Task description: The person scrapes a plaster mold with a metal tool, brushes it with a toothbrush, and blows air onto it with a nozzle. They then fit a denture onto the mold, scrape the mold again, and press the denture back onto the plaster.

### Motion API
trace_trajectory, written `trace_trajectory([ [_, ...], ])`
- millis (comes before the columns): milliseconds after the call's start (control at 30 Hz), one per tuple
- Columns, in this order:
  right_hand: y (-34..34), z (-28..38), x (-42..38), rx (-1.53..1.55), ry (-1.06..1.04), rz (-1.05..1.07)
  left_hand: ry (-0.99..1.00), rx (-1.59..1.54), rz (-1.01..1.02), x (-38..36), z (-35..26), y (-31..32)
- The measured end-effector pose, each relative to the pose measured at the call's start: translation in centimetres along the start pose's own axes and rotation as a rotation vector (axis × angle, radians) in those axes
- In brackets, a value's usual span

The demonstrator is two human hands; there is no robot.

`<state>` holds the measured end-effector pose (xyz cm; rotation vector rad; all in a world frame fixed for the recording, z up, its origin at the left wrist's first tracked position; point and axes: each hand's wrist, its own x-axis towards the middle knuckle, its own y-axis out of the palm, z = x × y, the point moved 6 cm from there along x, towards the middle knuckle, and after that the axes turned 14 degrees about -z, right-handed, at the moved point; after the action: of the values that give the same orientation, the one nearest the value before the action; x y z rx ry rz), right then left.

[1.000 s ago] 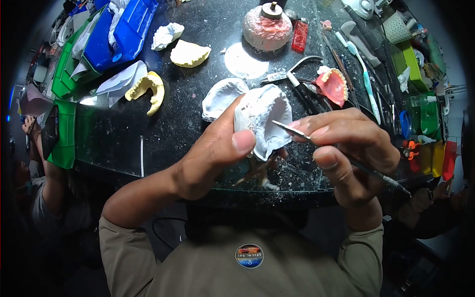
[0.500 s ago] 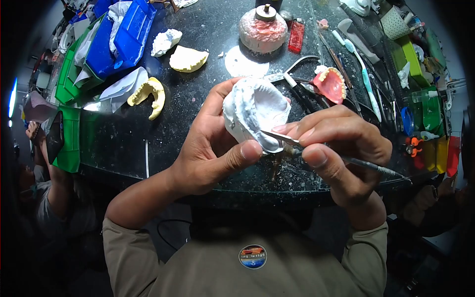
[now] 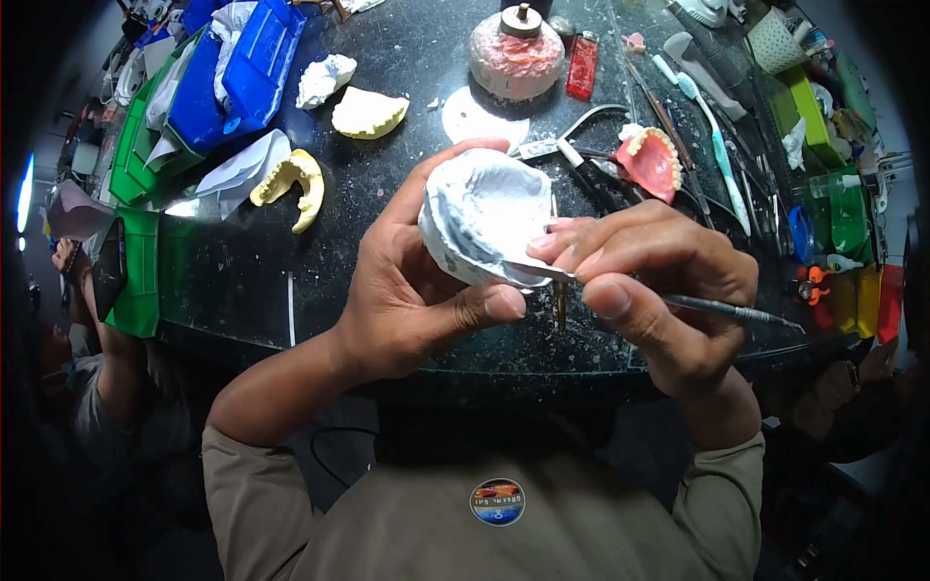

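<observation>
A white plaster dental cast (image 3: 492, 208) with a hollowed, arch-shaped face is gripped by my left hand (image 3: 407, 281), fingers behind it and thumb along its lower edge. My right hand (image 3: 668, 281) pinches a thin metal carving tool (image 3: 712, 307) like a pen. The tool's flat blade end touches the cast's lower right rim; its other, ridged end sticks out to the right past my palm. Some fingertips of my right hand lie close against the cast's right side. Just beyond the cast lies a pink denture (image 3: 653, 167) with cream teeth.
Yellow plaster pieces (image 3: 370, 114) and a white plaster lump (image 3: 325, 80) lie at the back left, near blue bins (image 3: 266, 68). A glass spirit burner (image 3: 516, 63) and a red lighter (image 3: 581, 68) stand behind. At right are a toothbrush (image 3: 712, 136) and several tools. Other people sit at both sides.
My left hand has tilted the cast and shifted it slightly left. My right hand has followed a little left, with the tool's blade still at the lower right rim.
</observation>
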<state>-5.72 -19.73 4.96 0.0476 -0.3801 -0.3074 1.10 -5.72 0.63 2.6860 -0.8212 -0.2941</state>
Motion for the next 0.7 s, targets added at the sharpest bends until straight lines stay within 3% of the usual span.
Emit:
trace_trajectory([
  [533,0.1,-1.0,0.1,0.093,0.024,0.0,0.049,-0.016,0.027,0.0,0.2,-0.3],
  [700,-1.6,0.0,1.0,0.138,-0.191,0.166,0.063,-0.177,0.061,-0.1,-0.2,0.4],
])
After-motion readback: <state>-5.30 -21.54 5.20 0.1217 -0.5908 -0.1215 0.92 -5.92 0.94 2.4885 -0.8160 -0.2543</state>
